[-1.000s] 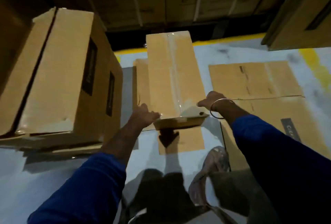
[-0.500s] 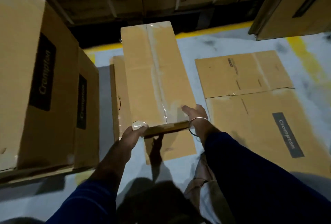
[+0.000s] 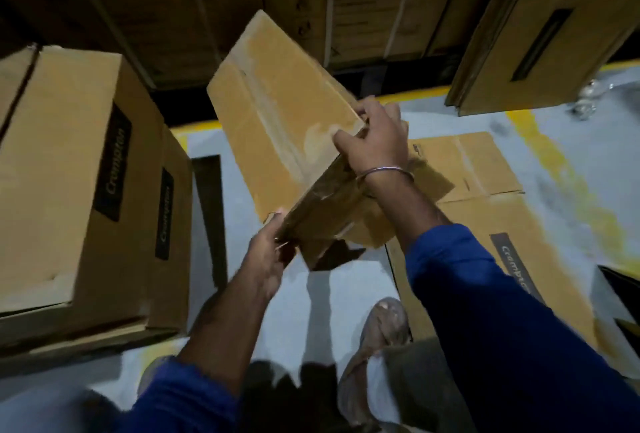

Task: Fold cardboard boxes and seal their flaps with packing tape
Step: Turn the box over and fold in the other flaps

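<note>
The left hand grips the near lower corner of the taped box, fingers curled under its edge. The box is off the floor, tilted, its long axis running up and away from that hand toward the stacked cartons. The right hand clasps the box's right edge, higher and farther out, so it looks the nearer to steer any turn.

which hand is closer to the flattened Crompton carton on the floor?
Right. The right hand grips the taped box's edge, in the air on the flattened carton's side. The left hand holds the box's lower corner, farther toward the stacked boxes.
</note>
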